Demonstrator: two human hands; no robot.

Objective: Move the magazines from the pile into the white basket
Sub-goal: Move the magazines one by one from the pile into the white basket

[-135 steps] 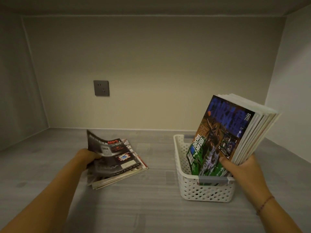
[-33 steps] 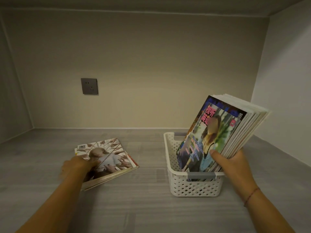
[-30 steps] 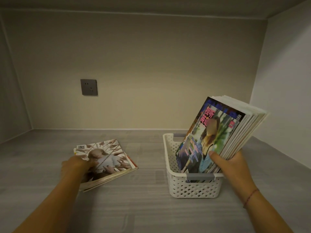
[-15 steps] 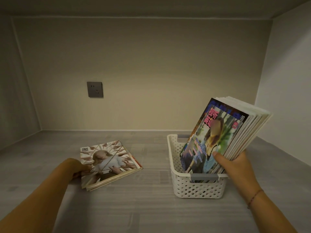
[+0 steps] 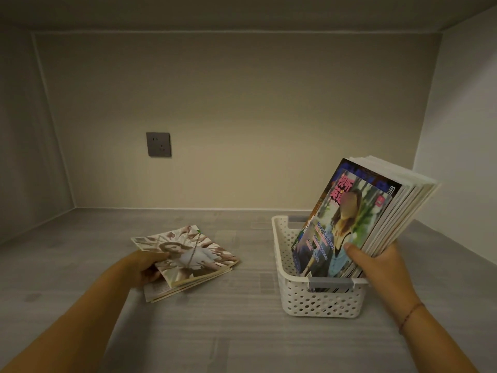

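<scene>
So the left hand [image 5: 146, 267] has its fingers curled around the near-left edge of the top magazine [image 5: 188, 254], lifting that edge off the small pile [image 5: 164, 290] on the grey shelf [image 5: 242, 340], left of the white basket [image 5: 320, 300]. Over on the right, the right hand [image 5: 376, 267] grips a thick bunch of magazines [image 5: 363, 224] standing tilted to the right in the basket, thumb pressed on the front cover and the other fingers hidden behind. There's a grey wall socket [image 5: 158, 144] on the far wall.

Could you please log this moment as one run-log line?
left hand: lifting top magazine off pile | right hand: steadying leaning magazines | white basket: partly filled
</scene>
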